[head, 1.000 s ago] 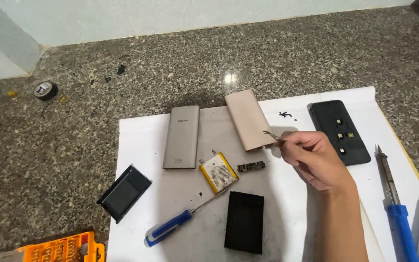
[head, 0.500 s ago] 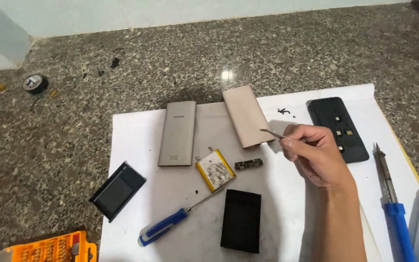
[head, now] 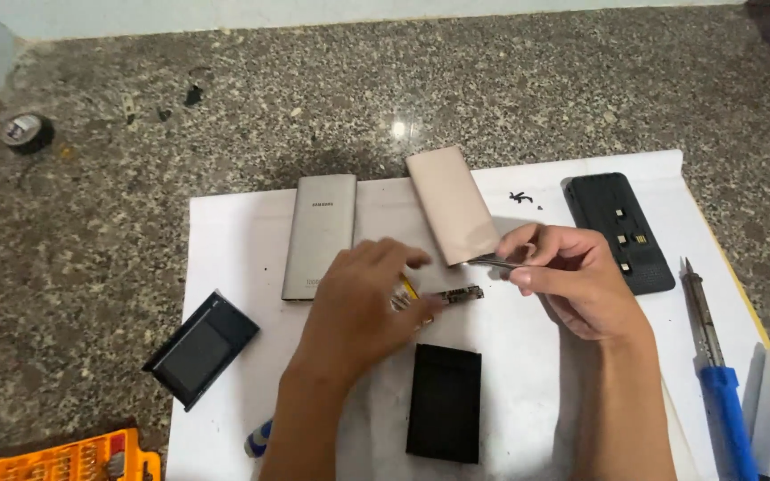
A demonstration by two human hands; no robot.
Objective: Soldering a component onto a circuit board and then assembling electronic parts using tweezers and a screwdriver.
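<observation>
My left hand (head: 363, 307) rests palm down on the white sheet (head: 225, 267), covering the yellow battery pack; its fingertips touch a small circuit board (head: 461, 294). Pinched in my right hand (head: 572, 276) is a pair of thin metal tweezers (head: 490, 262), tips pointing left just above the board. A beige case (head: 452, 205) lies tilted directly behind the tweezers. To its left sits a grey power bank (head: 318, 236). A flat black block (head: 445, 403) lies between my forearms.
A black tray with small parts (head: 619, 232) lies at the right. A blue-handled soldering iron (head: 715, 374) sits near the right edge. A small black box (head: 200, 349) lies left, an orange bit set (head: 64, 459) bottom left, a tape roll (head: 26, 131) far left.
My left hand has come into view and settled over the yellow battery pack, hiding it and most of the blue screwdriver. My right hand has kept the tweezers near the beige case.
</observation>
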